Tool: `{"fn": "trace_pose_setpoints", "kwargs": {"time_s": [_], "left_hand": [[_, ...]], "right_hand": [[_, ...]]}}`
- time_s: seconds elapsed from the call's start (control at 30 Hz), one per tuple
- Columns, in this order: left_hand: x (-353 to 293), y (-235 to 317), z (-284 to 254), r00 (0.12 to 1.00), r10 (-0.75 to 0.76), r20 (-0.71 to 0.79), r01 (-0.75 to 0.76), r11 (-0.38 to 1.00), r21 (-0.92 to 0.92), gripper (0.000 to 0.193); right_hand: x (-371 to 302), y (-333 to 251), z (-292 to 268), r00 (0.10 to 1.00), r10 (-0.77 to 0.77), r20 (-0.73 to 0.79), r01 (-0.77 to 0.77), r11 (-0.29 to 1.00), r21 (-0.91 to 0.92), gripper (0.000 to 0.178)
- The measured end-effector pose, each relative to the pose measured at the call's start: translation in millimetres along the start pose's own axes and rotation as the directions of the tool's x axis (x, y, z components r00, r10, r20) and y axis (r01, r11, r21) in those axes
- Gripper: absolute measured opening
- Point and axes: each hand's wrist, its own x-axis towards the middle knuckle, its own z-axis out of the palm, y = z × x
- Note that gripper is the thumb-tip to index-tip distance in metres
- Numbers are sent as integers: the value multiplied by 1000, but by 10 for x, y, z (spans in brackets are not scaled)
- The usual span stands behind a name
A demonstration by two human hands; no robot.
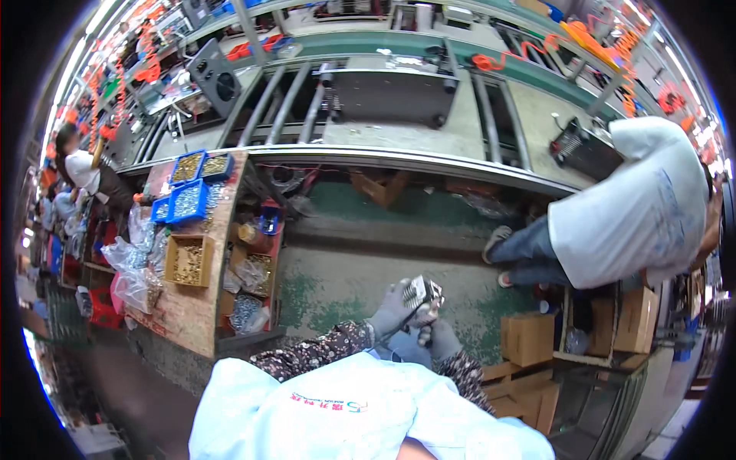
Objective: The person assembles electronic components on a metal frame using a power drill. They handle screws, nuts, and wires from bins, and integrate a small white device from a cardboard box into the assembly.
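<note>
My left hand (394, 308), in a grey glove, is closed around a silver finned metal part (416, 290) in front of my body. The part is small, with ridges on one side and a shiny, uneven far end. Just below and to the right of it, my gloved right hand (442, 339) has its fingers curled in. What those fingers hold, if anything, is hidden and too small to make out. Both sleeves are dark and patterned. The two hands are close together above the floor, away from the bench and conveyor.
To my left stands a wooden bench (195, 307) with blue bins (188, 201) and a wooden box (186, 282) of small metal parts. Ahead runs a roller conveyor (268, 107) carrying a dark boxy unit (395, 96). A co-worker (629, 207) stands at right, near cardboard boxes (529, 340).
</note>
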Motion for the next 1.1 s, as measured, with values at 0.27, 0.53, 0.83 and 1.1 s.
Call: {"fn": "trace_pose_setpoints", "kwargs": {"time_s": [0.27, 0.53, 0.83, 1.1], "left_hand": [[1187, 539, -1346, 933, 221, -283, -355, 681, -641, 62], [2628, 1709, -2905, 807, 364, -465, -520, 812, -266, 56], [4315, 1743, -4117, 978, 125, -165, -206, 529, -823, 59], [5830, 862, -4111, 984, -54, 168, 159, 681, -715, 46]], "right_hand": [[1427, -2178, 1019, 950, -219, 221, 306, 782, -543, 25], [2739, -4178, 1895, 703, -528, 476, 711, 532, -460, 28], [4037, -5960, 1783, 631, -425, 650, 762, 179, -623, 27], [5969, -6907, -914, 703, -710, 31, 314, 271, -910, 26]]}}
